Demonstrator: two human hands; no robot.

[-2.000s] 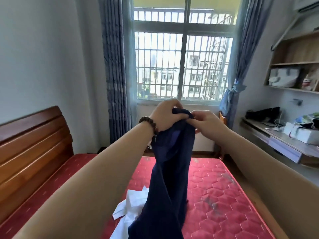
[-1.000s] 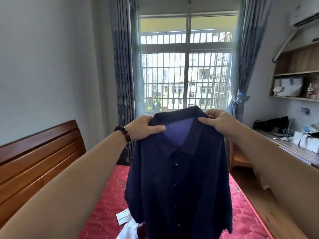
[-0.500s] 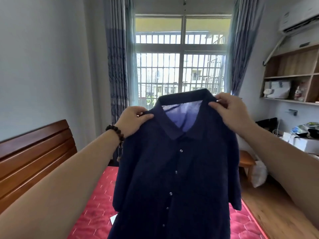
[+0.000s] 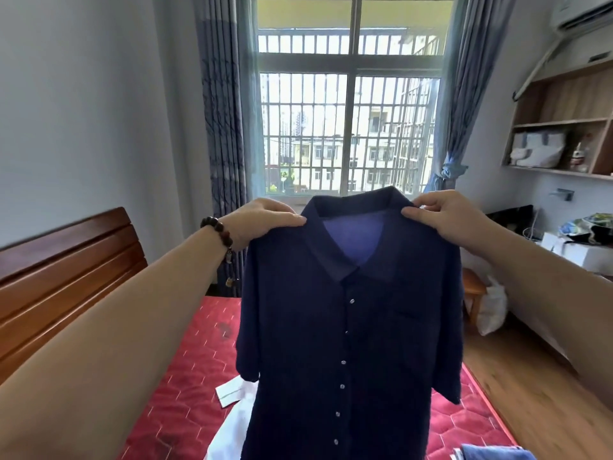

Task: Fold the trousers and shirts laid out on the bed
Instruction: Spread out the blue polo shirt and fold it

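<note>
A dark navy button-up shirt [image 4: 345,343] hangs in the air in front of me, front side facing me, buttons down its middle. My left hand [image 4: 262,220] pinches its left shoulder by the collar, and my right hand [image 4: 444,215] pinches the right shoulder. Both sleeves hang loose. Below it, on the red mattress [image 4: 185,386], lies a white garment [image 4: 232,413], partly hidden by the shirt. A blue cloth [image 4: 491,453] shows at the bottom right edge.
A wooden headboard [image 4: 66,270] runs along the left. Beyond the bed are a barred window [image 4: 348,121] and curtains. On the right stand a desk with boxes [image 4: 570,250], wall shelves [image 4: 564,127], a small stool [image 4: 472,290] and wooden floor.
The bunched shirt has been spread out between my hands, which moved apart to its shoulders. Over the last half second the view dropped slightly and more of the bed shows.
</note>
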